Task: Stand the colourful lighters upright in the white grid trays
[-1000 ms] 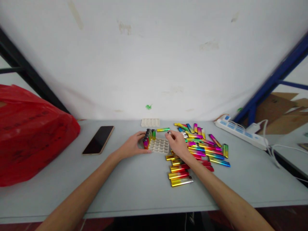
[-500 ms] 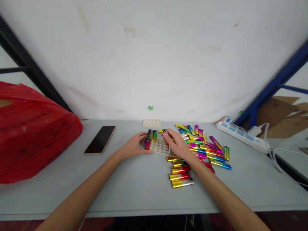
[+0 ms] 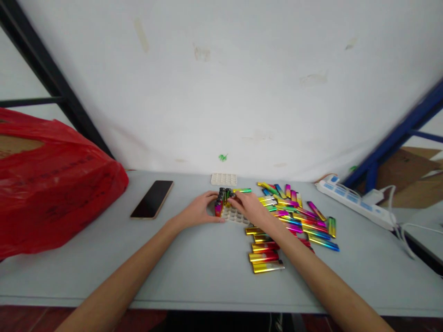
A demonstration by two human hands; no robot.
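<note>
A pale tray with small pockets (image 3: 236, 215) lies in the middle of the table. Lighters with black tops (image 3: 218, 208) stand upright along its left end, the nearest one purple and red. My left hand (image 3: 197, 210) curves round that end, thumb at the near edge and fingers at the far side. With fingertips pinched, my right hand (image 3: 252, 206) holds a lighter (image 3: 231, 196) by its dark top, beside the standing ones. Its lower body is mostly hidden. Behind the right hand lies a green and yellow lighter (image 3: 242, 190).
Many shiny lighters (image 3: 304, 221) lie heaped to the right, with a neater column (image 3: 265, 256) nearer me. A second pale tray (image 3: 224, 179) lies by the wall. A phone (image 3: 152, 199) and red plastic bag (image 3: 62, 184) are left; a power strip (image 3: 356, 203) is right.
My right hand has moved left across the tray, bringing a lighter to the standing ones. My left hand keeps its place at the tray. The whole view has shifted slightly.
</note>
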